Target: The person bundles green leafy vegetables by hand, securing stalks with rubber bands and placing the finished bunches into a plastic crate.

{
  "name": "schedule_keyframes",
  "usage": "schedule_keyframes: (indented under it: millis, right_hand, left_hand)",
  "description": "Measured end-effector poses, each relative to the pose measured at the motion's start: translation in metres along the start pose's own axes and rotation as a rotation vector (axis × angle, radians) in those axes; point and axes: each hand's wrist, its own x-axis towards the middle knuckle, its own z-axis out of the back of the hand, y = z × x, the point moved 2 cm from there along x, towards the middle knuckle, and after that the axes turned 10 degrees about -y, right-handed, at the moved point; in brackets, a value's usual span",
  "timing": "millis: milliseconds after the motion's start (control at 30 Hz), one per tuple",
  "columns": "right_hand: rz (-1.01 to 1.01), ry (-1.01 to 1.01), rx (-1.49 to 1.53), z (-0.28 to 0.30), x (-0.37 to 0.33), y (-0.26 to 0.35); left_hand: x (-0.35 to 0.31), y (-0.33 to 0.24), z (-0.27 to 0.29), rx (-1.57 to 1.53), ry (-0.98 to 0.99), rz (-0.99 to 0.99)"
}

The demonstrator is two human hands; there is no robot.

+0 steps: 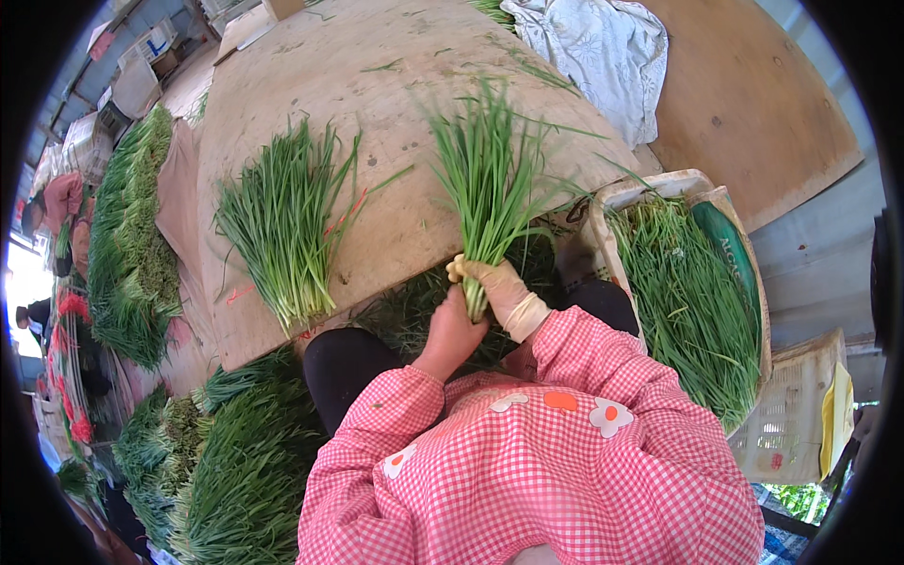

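Observation:
A bunch of green chives stands upright over the near edge of the wooden table, its leaf tips fanning away from me. My right hand, in a pale glove, is closed around the lower stems. Bare and just below it, my left hand is closed at the stem ends; its fingertips are partly hidden. To the left, another bunch of chives lies on the table, with a red tie across its leaves.
A white crate full of loose chives stands at my right, a green sack inside. Chive piles lie at lower left, with more on a bench beyond. A patterned cloth covers the table's far right. A person is at far left.

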Motion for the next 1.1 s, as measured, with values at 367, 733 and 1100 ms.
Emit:
schedule_keyframes:
  millis: [367, 733, 1100]
  right_hand:
    - [-0.294, 0.438, 0.048, 0.003, -0.021, 0.042]
    - [-0.599, 0.557, -0.319, -0.021, -0.052, 0.022]
    - [0.107, -0.003, -0.309, 0.028, -0.005, 0.026]
  left_hand:
    - [0.027, -0.002, 0.046, -0.818, 0.064, 0.139]
    - [0.028, -0.019, 0.058, -1.406, 0.203, 0.236]
    - [0.048, -0.01, 0.097, -1.47, -0.384, 0.234]
